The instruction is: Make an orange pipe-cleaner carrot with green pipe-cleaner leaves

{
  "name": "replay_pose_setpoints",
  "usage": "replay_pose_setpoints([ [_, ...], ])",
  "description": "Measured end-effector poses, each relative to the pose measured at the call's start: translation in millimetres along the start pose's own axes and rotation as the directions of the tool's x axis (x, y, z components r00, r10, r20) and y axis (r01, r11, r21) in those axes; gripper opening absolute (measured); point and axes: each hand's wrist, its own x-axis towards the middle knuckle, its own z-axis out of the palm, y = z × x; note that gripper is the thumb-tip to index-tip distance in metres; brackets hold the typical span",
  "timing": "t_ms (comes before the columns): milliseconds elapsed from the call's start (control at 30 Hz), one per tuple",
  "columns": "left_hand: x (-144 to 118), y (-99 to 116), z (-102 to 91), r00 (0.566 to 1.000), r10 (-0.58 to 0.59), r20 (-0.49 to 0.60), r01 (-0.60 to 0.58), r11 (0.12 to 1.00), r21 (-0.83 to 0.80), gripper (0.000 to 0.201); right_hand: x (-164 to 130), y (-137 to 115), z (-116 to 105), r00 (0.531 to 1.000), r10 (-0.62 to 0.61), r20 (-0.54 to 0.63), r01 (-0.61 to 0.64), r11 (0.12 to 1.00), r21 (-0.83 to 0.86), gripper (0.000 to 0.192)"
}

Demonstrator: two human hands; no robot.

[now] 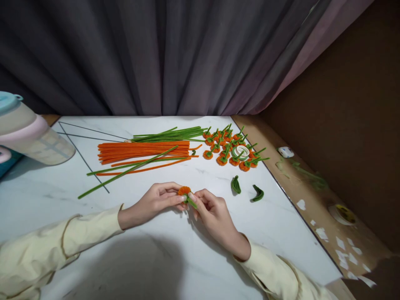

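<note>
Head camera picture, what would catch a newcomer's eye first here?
First, the two hands at the centre: the left hand and right hand pinch a small orange coil with a green stem between their fingers. Behind them on the white marble table lies a bundle of orange pipe cleaners, and to its right a cluster of finished orange pieces.

Between the fingers point(183, 199) sits a fuzzy orange chenille coil point(184, 190) with a matt green pipe-cleaner stem point(191, 202). Beneath them, the white marble-patterned surface point(162, 258) looks smooth, faintly glossy. Cream sleeves point(62, 241) are soft cloth.
</note>
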Motion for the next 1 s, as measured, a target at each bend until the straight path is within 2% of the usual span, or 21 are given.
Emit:
replay_pose_setpoints([
  [133, -1, 1, 2.4, 1.0, 0.02, -0.016, -0.019, 0.999, 0.035, 0.026, -1, -1, 0, 0.998, -0.059, -0.025, 0.056, 0.992, -0.11, 0.032],
  [267, -3, 0, 4.2, 0.999, 0.042, -0.024, -0.04, 0.996, 0.08, 0.024, -2, 0, 0, 0.985, -0.17, -0.039, 0.156, 0.957, -0.245, 0.026],
  [500, -5, -2, 5.7, 0.998, 0.059, -0.032, -0.058, 0.997, 0.057, 0.018, -7, 6, -2, 0.946, -0.323, 0.025, 0.302, 0.85, -0.431, 0.016],
  [633, -4, -2, 5.3, 0.998, 0.05, -0.023, -0.049, 0.997, 0.056, 0.019, -6, 3, -2, 0.961, -0.278, 0.004, 0.259, 0.89, -0.376, 0.018],
  [733, -4, -2, 4.7, 0.999, 0.034, -0.007, -0.033, 0.997, 0.064, 0.019, -3, -2, -4, 0.987, -0.159, 0.008, 0.155, 0.954, -0.256, 0.027],
  [833, -4, -2, 4.1, 0.999, 0.032, -0.01, -0.031, 0.998, 0.05, 0.02, 0, -5, -8, 0.997, -0.059, 0.043, 0.066, 0.982, -0.179, 0.037],
  [900, -4, -3, 3.2, 1.0, 0.027, -0.007, -0.027, 0.999, 0.031, 0.019, 2, -6, -11, 0.999, -0.036, 0.033, 0.041, 0.984, -0.174, 0.039],
  [1000, -2, -3, 0.3, 0.999, -0.038, 0.02, 0.039, 0.999, -0.03, 0.021, 5, -2, -16, 0.997, -0.057, -0.052, 0.043, 0.967, -0.253, 0.032],
])
